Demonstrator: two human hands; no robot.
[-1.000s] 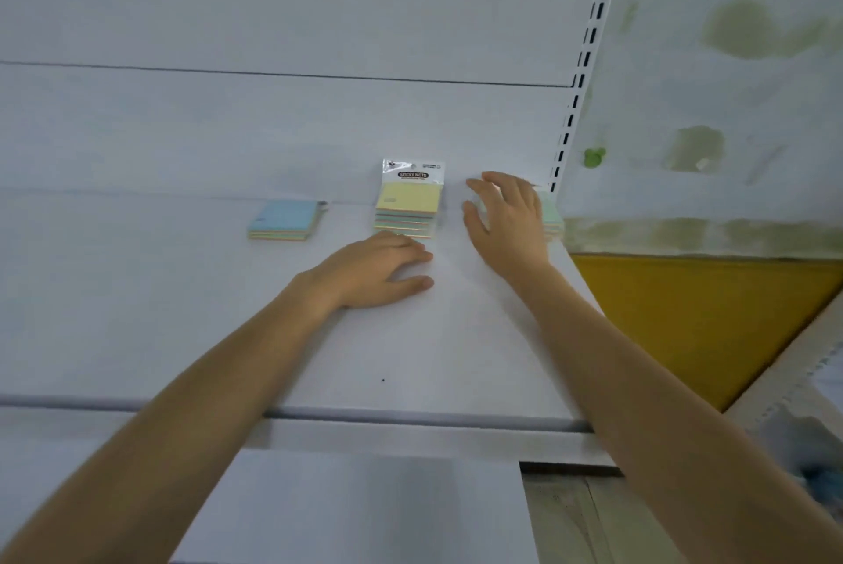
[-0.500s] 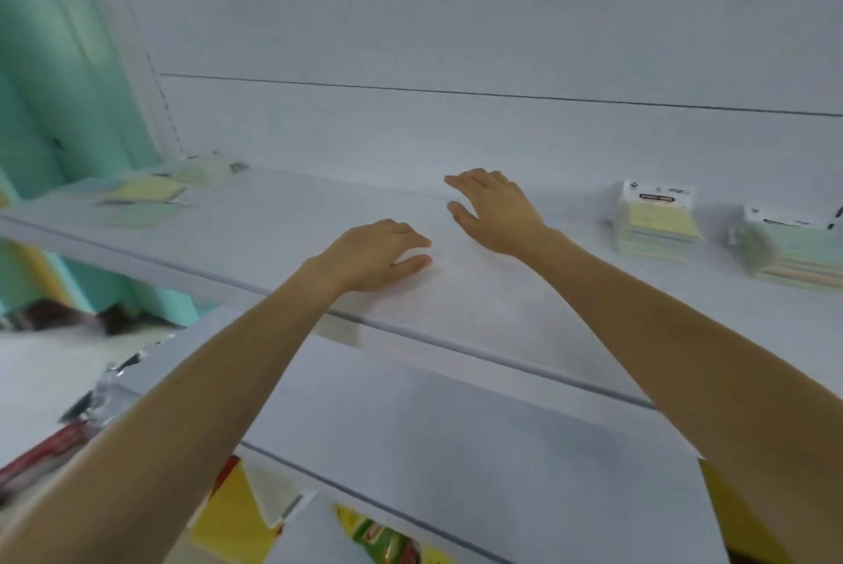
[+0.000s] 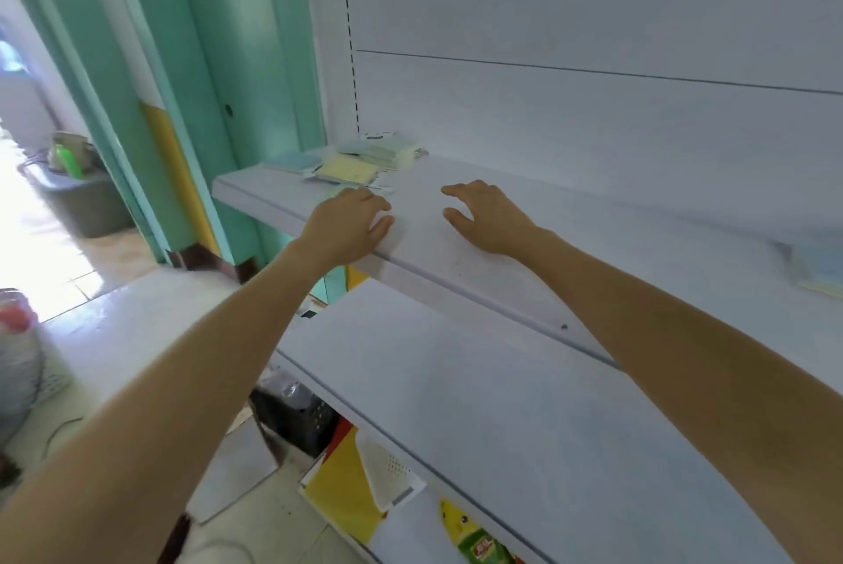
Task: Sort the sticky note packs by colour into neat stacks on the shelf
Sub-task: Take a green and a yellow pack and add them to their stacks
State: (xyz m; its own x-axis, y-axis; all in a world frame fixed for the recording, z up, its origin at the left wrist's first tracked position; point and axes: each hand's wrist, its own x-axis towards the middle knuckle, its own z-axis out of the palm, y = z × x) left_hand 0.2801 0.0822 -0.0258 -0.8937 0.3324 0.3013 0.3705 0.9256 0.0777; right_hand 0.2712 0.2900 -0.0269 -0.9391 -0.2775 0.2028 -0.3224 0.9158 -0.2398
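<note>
Head: L hand point(image 3: 351, 223), R hand point(image 3: 490, 219) on shelf point(image 3: 616, 253); packs point(image 3: 360, 162) labels blurred.

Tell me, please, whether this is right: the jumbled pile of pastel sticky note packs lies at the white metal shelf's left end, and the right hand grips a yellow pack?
Not quite. The head view shows the right hand gripping nothing, fingers spread over the bare white metal shelf. The jumbled pile of pastel sticky note packs does lie at its left end.
</note>
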